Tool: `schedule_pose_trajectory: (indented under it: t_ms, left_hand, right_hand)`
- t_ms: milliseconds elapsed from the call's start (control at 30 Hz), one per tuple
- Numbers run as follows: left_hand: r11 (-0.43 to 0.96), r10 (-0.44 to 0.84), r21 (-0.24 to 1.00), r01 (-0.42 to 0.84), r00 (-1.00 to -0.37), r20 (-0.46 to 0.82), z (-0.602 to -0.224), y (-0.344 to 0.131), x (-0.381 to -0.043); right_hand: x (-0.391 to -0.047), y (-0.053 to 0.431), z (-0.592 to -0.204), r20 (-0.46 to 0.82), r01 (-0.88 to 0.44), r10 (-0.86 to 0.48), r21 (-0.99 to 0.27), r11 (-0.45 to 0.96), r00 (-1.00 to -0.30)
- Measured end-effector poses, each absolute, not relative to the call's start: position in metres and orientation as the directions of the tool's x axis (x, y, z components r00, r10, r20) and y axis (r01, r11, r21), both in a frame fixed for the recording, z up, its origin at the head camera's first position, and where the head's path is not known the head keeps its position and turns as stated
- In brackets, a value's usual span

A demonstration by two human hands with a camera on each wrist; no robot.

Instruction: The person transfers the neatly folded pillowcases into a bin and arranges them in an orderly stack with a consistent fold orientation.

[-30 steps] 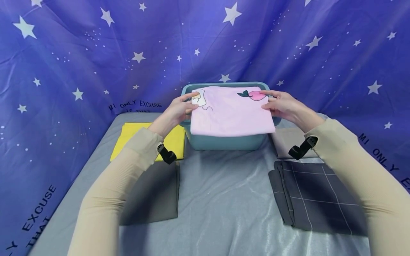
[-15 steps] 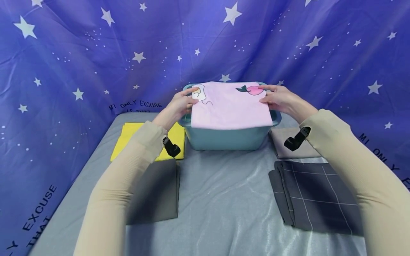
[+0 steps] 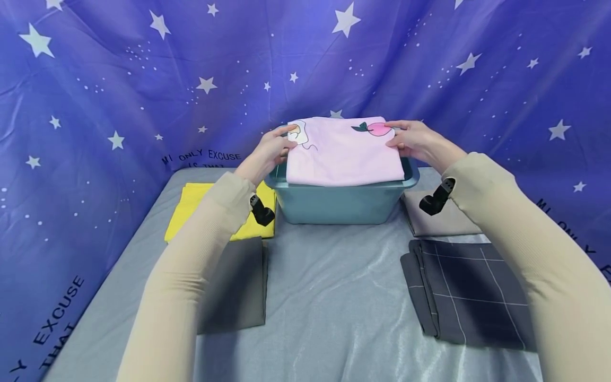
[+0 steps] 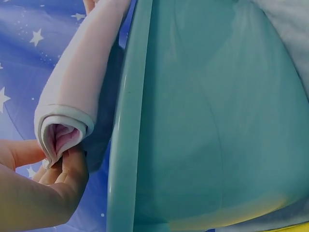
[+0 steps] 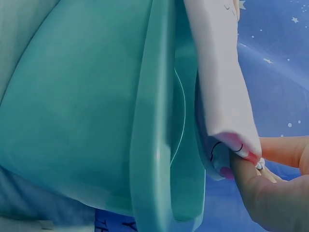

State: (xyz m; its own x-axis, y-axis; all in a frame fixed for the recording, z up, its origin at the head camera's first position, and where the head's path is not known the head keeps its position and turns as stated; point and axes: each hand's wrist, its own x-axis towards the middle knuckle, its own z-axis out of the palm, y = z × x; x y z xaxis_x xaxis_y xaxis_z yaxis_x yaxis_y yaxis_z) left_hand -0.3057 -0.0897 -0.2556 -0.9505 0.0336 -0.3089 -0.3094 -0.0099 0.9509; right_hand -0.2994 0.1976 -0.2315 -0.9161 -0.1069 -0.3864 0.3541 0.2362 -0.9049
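Observation:
A folded pink cloth (image 3: 343, 156) with a peach print and an egg-like print is held over the teal plastic bin (image 3: 339, 206). My left hand (image 3: 268, 149) pinches its left side, thumb on top and fingers beneath. On the other side my right hand (image 3: 421, 141) pinches the edge by the peach. In the left wrist view, the rolled layers of the cloth (image 4: 72, 82) show beside the bin's rim (image 4: 128, 130). The right wrist view has the cloth (image 5: 219, 72) just above the rim (image 5: 152, 145), part of the bin's inner wall showing. The bin's floor is hidden.
Left of the bin lies a folded yellow cloth (image 3: 253, 217), with a dark grey folded cloth (image 3: 238, 286) nearer. To the right are a light grey folded cloth (image 3: 444, 217) and a dark checked one (image 3: 468, 297). A blue star curtain (image 3: 305, 53) hangs behind.
Both hands have carried the pink cloth farther back and up in the head view, so more of the bin's front wall and rim shows. Both hands keep their grip.

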Motion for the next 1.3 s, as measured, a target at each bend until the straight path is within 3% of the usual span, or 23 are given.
schedule_pose_trajectory:
  t_ms: [467, 800, 1100, 1300]
  left_hand:
    - [0.049, -0.002, 0.951, -0.306, -0.952, -0.306, -0.256, -0.088, -0.315]
    - [0.086, -0.021, 0.940, -0.330, -0.944, -0.330, -0.259, -0.087, -0.323]
    - [0.098, -0.028, 0.936, -0.337, -0.942, -0.336, -0.263, -0.086, -0.326]
    - [0.140, -0.019, 0.931, -0.337, -0.941, -0.338, -0.266, -0.086, -0.328]
  right_hand:
    - [-0.311, 0.194, -0.232, -0.401, 0.374, -0.101, -0.903, 0.212, -0.911]
    - [-0.316, 0.195, -0.236, -0.411, 0.367, -0.118, -0.887, 0.281, -0.904]
    - [-0.317, 0.197, -0.241, -0.404, 0.301, -0.175, -0.853, 0.426, -0.898]
    - [-0.317, 0.197, -0.247, -0.392, 0.276, -0.213, -0.861, 0.428, -0.895]
